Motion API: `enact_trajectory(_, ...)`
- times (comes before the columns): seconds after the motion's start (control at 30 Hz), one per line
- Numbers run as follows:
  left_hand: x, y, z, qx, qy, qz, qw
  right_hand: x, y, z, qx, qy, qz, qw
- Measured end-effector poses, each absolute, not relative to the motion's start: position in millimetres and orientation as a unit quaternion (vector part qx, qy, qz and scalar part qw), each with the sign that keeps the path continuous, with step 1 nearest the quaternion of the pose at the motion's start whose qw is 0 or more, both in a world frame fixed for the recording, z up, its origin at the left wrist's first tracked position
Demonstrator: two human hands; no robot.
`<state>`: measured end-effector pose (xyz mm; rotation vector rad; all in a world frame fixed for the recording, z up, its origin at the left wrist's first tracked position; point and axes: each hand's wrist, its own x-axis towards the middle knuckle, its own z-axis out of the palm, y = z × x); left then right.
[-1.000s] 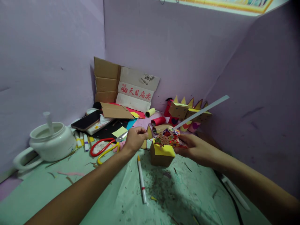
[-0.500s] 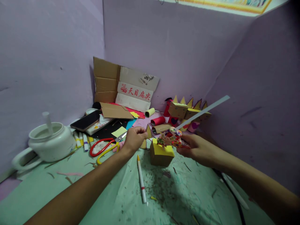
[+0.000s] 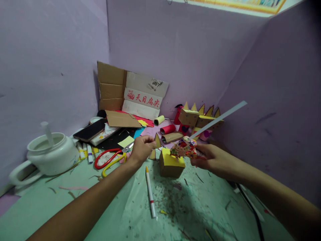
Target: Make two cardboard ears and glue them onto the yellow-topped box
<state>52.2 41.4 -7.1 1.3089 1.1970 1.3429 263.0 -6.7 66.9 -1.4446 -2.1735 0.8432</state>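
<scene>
In my left hand (image 3: 142,150), a small pointed cardboard triangle (image 3: 157,142) is pinched between thumb and fingertips. My right hand (image 3: 209,157) is wrapped round a glue gun (image 3: 184,147) with a colourful flower pattern. A long whitish glue stick (image 3: 218,119) rises out of it, up and to the right. Below the gun stands a small cardboard box (image 3: 172,167) with a yellow top; whether the nozzle touches it I cannot tell. Another cardboard piece (image 3: 152,154) lies just under my left hand. A white marker with an orange tip (image 3: 150,192) lies in front of the box.
Red-and-yellow-handled scissors (image 3: 109,160), a white pot (image 3: 51,154) and a phone (image 3: 89,130) are at left. Paper tubes (image 3: 168,129) and finished cardboard figures (image 3: 189,117) stand behind. A folded carton (image 3: 142,97) leans on the wall. A black cable (image 3: 250,204) runs at right.
The view has shifted slightly, so most things sit a little further left. The glue gun seems to have moved slightly right relative to the box. Both hands keep their holds.
</scene>
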Motion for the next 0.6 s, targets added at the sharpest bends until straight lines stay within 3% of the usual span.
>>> enact_trajectory(0.17, 51, 41, -5, 0.532, 0.476, 0.543, 0.441, 283, -16, 61, -0.602, -0.629, 0.414, 0.265)
enact_trajectory(0.33, 53, 37, -2, 0.550, 0.469, 0.524, 0.450, 300, -8, 15, -0.583, -0.466, 0.454, 0.487)
enact_trajectory(0.6, 55, 38, -1, 0.576, 0.455, 0.519, 0.438, 297, 13, -46, -0.646, -0.470, 0.395, 0.454)
